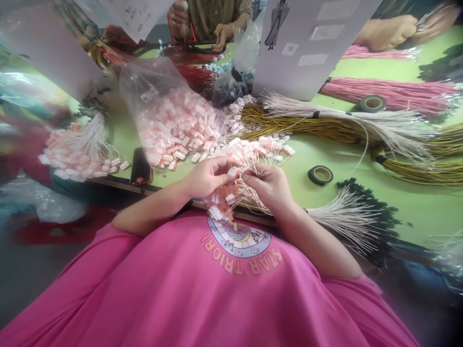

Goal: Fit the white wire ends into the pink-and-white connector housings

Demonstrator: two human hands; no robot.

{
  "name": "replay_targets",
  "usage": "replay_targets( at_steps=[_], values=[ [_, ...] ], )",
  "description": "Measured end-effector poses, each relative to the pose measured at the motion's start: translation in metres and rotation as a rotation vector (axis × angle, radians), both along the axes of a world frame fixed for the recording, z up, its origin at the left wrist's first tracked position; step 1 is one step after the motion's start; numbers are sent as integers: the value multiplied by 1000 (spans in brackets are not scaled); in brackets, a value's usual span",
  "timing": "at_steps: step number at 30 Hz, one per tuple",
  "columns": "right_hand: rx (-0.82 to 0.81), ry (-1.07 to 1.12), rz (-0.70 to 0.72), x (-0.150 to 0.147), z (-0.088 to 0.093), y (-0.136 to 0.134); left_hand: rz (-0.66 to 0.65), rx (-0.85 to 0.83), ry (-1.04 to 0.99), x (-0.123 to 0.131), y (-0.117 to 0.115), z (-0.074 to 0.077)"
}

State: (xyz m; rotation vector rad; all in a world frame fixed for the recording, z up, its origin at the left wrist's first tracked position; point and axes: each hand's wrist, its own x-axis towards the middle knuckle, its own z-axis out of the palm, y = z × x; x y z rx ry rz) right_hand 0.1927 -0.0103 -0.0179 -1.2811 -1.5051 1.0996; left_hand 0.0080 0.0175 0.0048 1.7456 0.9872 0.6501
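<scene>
Left bundle [85, 144]: white wires with pinkish connectors on the ends, sat at the edge of the green tabletop [296, 149]
Dark slab [141, 164]: lay just right of that, too murky to say what it was
Clear bag [139, 84]: slumped open behind the hands, loads of pink connectors in and around it
Co-worker's hand [221, 36]: across the tabletop, over by some red wires [198, 77]
Left hand [204, 179]: fingers pinched tight on one pale connector [233, 171]
That connector: up near the tabletop's front edge, right by the other hand
Dangling connectors [221, 197]: a bunch hung below it, in front of the pink shirt [217, 289]
Right hand [270, 187]: fingers closed in a pinch on thin white wires [249, 195], touching distance from the connector
Yellow wires [304, 127]: long bundle behind, partly under a white one
Tape roll [312, 176]: flat on the tabletop, near the right hand
Black-tipped bundle [336, 212]: white wires fanned out beside the right forearm
Pink wires [383, 91]: way back right, pretty blurry
</scene>
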Motion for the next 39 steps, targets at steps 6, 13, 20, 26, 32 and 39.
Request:
replay_targets(
  at_steps=[6, 13, 20, 26, 32, 39],
  values=[
    [43, -70, 22, 0, -2, 0, 14, 125, 106, -2, 0, -1],
    [-10, -24, 59, 2, -5, 4, -8, 321, 234, 0, -5, 9],
    [6, -47, 33, 0, -5, 2, 48, 232, 216, 2, -6, 3],
    [51, -137, -9, -3, -9, -2, 35, 188, 137, 6, -7, -5],
    [102, -148, 101, 3, -7, -1, -4, 433, 235, -4, -16, 6],
    [318, -109, 50, 5, -9, 3, 160, 489, 501, -57, 21, -5]
  ],
)
